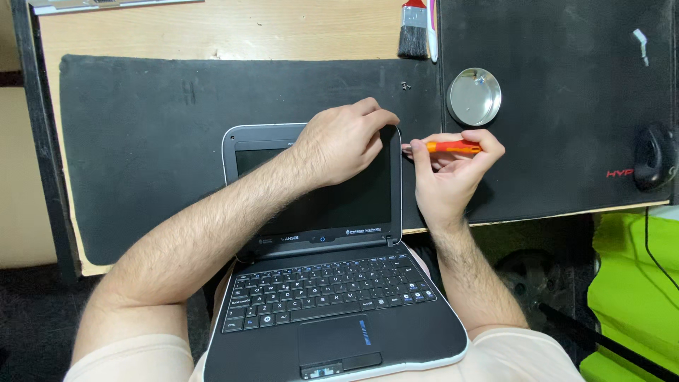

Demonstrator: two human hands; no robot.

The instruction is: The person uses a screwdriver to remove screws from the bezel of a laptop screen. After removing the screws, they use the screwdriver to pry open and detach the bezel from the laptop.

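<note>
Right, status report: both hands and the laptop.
Left hand gripping top right corner of small laptop screen. Right hand holding orange screwdriver, tip at screen's right edge. Round metal dish beyond, on black mat.

On my wooden counter (212, 28) lie two dark mats (141, 141). A round metal tin (474, 96) sits on the right one, a paintbrush (414, 32) just above it, a black mouse (654, 157) far right, and a tiny screw (405, 85) near the tin.

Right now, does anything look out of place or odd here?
Yes. The laptop sits on the person's lap, not on the desk. A tiny loose screw lies on the black mat, outside the round metal dish.
</note>
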